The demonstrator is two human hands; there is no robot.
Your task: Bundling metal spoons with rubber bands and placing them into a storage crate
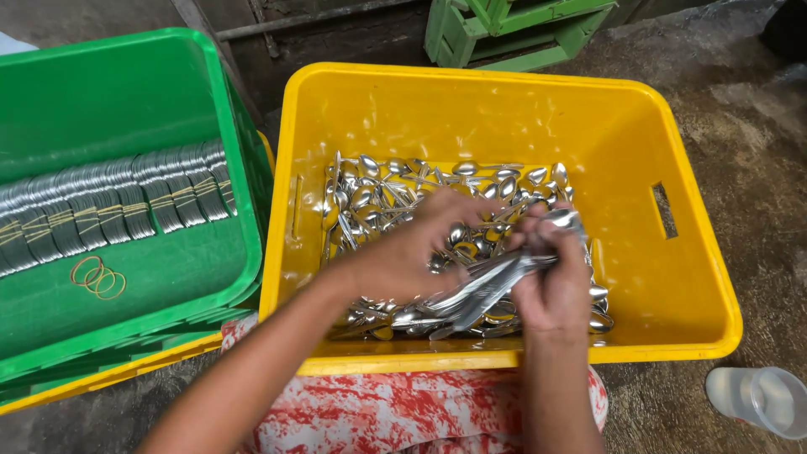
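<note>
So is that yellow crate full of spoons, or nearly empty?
Partly filled. The loose spoons cover only the floor of the yellow crate, and its walls stand bare above the pile. The right hand holds a bunch.

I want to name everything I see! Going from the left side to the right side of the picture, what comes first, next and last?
Bundled spoons → rubber bands → left hand → right hand → slot handle of the yellow crate → clear plastic cup.

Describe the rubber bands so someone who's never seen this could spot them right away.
Find the green crate left of the yellow crate. On its floor, below the row of bundled spoons, lie the rubber bands: thin tan loops, overlapping, the only loose non-metal items there.
</note>
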